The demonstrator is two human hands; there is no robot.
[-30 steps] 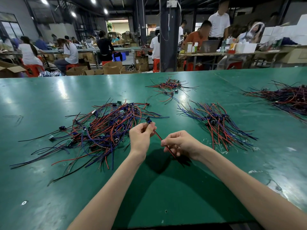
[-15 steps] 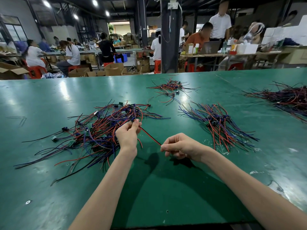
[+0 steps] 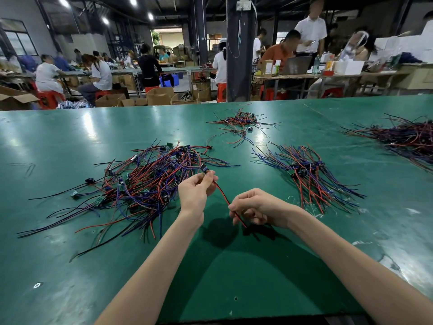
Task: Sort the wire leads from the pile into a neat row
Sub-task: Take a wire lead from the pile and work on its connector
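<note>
Over the table [image 3: 234,273], wire lead [image 3: 222,194] slanting far-left to near-right, left hand [image 3: 194,193] pinching connector end, right hand [image 3: 255,207] pinching tail

No legible text anywhere. Markings on the small green boards [image 3: 98,201] in the wire pile [image 3: 150,181] are too small to read. Labels on the boxes [image 3: 267,68] beyond the tabletop's far edge are blurred.

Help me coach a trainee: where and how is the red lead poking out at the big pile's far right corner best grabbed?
Pinch its dark connector, coming in from the far right. That end sticks out past the tangled pile onto bare table, while its red wires run back left into the tangle, so pulling rightward probably snags least.
</note>
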